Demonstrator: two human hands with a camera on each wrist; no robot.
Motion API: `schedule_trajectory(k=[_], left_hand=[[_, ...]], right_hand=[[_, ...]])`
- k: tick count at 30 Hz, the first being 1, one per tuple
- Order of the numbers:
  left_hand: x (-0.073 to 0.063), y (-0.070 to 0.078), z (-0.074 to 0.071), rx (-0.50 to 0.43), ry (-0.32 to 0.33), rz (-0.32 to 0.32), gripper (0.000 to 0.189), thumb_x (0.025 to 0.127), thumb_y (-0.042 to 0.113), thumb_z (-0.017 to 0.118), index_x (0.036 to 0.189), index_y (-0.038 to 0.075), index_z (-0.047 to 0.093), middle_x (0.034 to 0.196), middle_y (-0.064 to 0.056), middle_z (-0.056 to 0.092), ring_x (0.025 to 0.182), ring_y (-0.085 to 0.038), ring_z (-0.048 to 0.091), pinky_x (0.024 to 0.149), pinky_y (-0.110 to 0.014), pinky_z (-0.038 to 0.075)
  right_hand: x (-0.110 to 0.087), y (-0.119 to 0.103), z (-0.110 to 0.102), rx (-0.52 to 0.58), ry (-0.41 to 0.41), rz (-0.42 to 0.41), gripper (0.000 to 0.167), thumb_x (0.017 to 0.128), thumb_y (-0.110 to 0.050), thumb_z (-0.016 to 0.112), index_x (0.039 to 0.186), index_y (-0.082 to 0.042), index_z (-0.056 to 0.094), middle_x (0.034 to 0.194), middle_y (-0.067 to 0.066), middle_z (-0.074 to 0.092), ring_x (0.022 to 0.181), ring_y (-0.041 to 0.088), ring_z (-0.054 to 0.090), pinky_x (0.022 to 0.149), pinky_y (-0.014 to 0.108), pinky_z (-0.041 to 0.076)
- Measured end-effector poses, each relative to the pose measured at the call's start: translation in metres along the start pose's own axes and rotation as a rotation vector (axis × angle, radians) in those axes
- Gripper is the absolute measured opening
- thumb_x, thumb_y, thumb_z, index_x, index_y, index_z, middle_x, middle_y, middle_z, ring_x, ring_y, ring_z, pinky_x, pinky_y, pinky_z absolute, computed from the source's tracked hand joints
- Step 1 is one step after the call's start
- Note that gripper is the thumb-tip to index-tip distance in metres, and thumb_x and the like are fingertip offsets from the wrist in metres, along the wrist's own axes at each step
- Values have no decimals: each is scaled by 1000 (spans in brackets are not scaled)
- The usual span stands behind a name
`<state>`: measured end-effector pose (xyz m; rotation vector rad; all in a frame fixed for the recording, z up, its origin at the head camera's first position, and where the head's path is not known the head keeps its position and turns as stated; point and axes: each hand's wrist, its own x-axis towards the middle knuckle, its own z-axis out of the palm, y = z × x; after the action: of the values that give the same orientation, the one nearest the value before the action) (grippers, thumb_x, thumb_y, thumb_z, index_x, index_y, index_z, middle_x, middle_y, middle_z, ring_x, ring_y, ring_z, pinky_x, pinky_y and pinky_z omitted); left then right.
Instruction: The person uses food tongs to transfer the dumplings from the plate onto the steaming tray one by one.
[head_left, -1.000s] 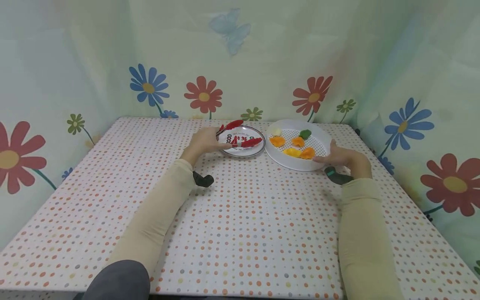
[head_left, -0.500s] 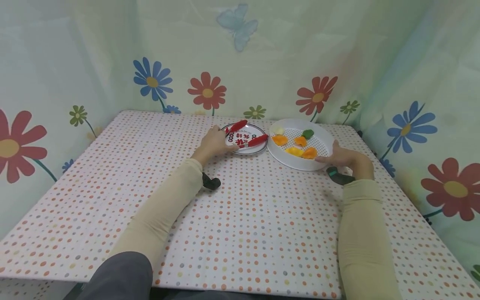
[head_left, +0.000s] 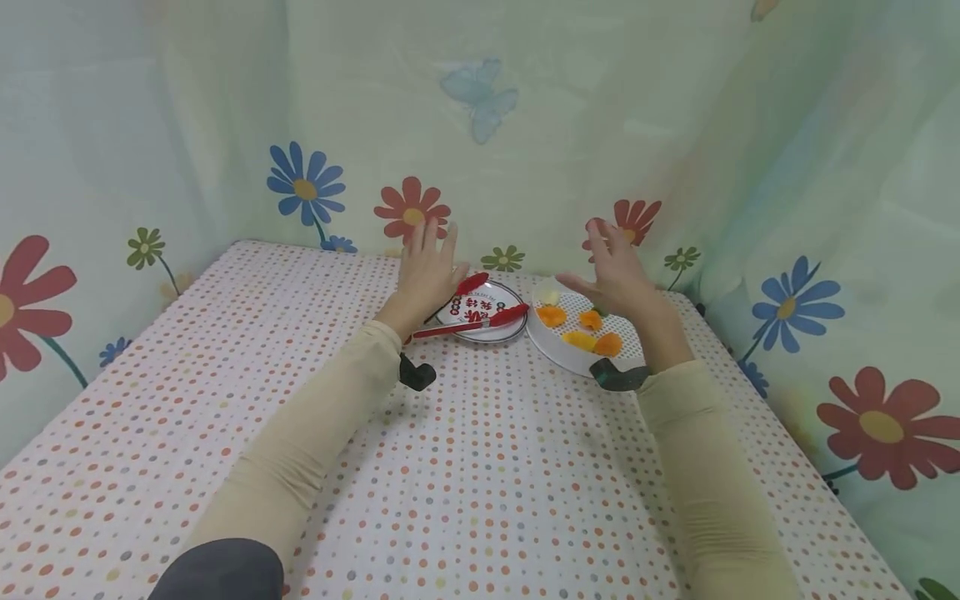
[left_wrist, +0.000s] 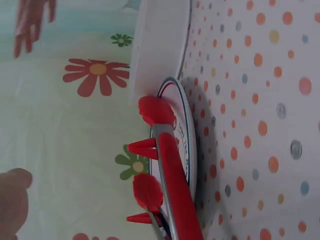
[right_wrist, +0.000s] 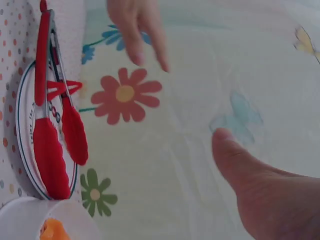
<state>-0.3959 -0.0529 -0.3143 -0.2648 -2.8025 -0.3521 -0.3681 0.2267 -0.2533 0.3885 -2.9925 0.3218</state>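
My left hand [head_left: 426, 279] is raised with fingers spread, just left of an oval white plate [head_left: 504, 292] with red lettering. Red-tipped tongs [head_left: 510, 316] lie spread across that plate, their handle end partly behind the left hand and wrist. The left wrist view shows the tongs [left_wrist: 177, 185] free of any hand. Over the right side of a round white perforated basket [head_left: 546, 340] my right hand [head_left: 618, 271] is lifted, fingers extended and holding nothing. Inside the basket lie several orange and yellow pieces [head_left: 579, 339], a pale piece [head_left: 549, 297] and a mostly hidden green one.
Plate and basket stand side by side near the back edge of a table [head_left: 480, 467] covered with a dotted cloth. Flower-printed curtains [head_left: 360, 108] hang behind and at both sides. A dark device [head_left: 417, 373] is strapped at each wrist.
The left hand has let go of the tongs, which stay on the plate. My right hand has come off the basket's rim and moved up and left. Both hands are now raised with fingers extended.
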Motion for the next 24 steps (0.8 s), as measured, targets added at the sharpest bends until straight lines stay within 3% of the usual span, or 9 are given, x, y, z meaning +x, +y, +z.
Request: schedule_trajectory(k=[2,4,7,12,18,24], left_hand=[[2,6,-6,35,91,21,73,97,49,40,154,19,7,159,-12,0,147,-31,-7,117,-52,10],[3,10,-11,61,141,32,73,97,52,37,154,22,3,160,-10,-7,146,-30,-13,117,-55,4],[2,12,-13,67,146,25,74,96,56,30,154,25,-4,159,-7,-18,145,-30,-20,114,-61,-1],[0,13,-12,47,127,0,77,95,59,29,152,27,-13,158,-5,-23,143,-32,-25,109,-69,-1],[3,14,-15,25,160,14,81,94,59,33,151,29,-14,158,-3,-23,141,-33,-31,104,-74,-4],[5,16,-20,9,148,16,79,94,61,30,151,30,-16,156,-1,-27,136,-32,-40,103,-75,-7]], right_hand=[[4,-18,-3,-102,84,-45,100,89,-57,53,153,-11,-9,159,17,-9,146,39,-3,114,61,8],[7,-30,-4,-201,140,-60,101,88,-64,47,152,-12,-11,158,15,-16,146,38,-12,114,60,2],[10,-38,1,-280,190,-53,101,87,-71,37,151,-12,-14,157,14,-23,145,38,-16,114,60,-3],[10,-39,6,-300,243,-14,98,88,-71,33,151,-13,-15,154,12,-30,144,37,-22,112,63,-6],[13,-41,-1,-290,309,-41,92,89,-67,37,153,-19,-9,154,11,-31,143,36,-24,111,65,-8],[15,-46,-5,-267,341,-66,89,89,-66,38,153,-23,-7,153,7,-35,143,34,-26,110,65,-11]])
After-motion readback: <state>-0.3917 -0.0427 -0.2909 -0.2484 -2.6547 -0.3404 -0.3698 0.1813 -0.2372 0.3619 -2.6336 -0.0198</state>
